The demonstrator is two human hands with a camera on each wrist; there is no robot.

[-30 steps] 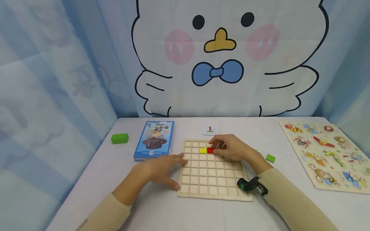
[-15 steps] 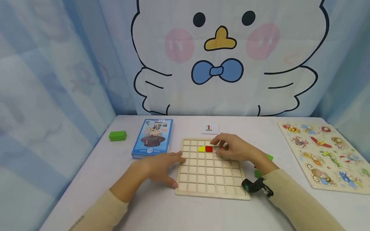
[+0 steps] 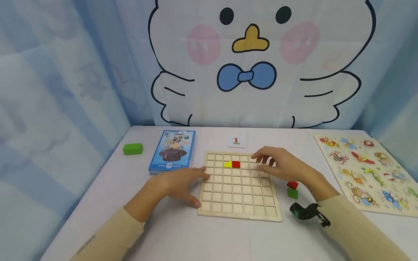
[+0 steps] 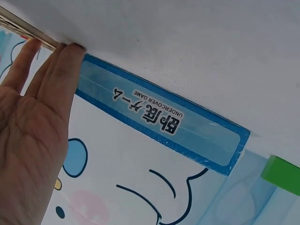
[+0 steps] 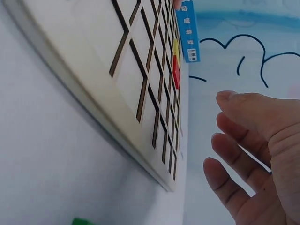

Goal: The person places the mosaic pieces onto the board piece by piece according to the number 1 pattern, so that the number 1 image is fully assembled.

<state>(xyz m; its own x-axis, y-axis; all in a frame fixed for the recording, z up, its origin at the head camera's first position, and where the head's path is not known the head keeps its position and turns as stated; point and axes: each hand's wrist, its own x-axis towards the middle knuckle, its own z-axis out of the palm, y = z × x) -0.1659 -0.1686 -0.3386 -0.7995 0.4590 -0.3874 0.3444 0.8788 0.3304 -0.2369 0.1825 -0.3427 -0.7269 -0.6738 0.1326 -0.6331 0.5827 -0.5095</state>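
A wooden grid board (image 3: 240,192) lies flat on the table, with a yellow piece (image 3: 228,164) and a red square piece (image 3: 236,164) side by side in its second row from the back. My left hand (image 3: 179,184) rests at the board's left edge, thumb and fingers spread against it. Above the board's back right corner hovers my right hand (image 3: 277,163), its fingers loosely bent. In the right wrist view nothing sits between the right hand's thumb and fingers (image 5: 234,140). Right of the board lie a red piece (image 3: 292,185) and a green piece (image 3: 292,193).
A blue game box (image 3: 172,150) stands left of the board, with a green block (image 3: 132,148) farther left. Behind the board lies a small pattern card (image 3: 236,141). An insect puzzle board (image 3: 369,170) occupies the table's right side.
My right hand has drawn away from the red square to the right, leaving it in the grid beside the yellow piece. The left hand stays at the board's edge.
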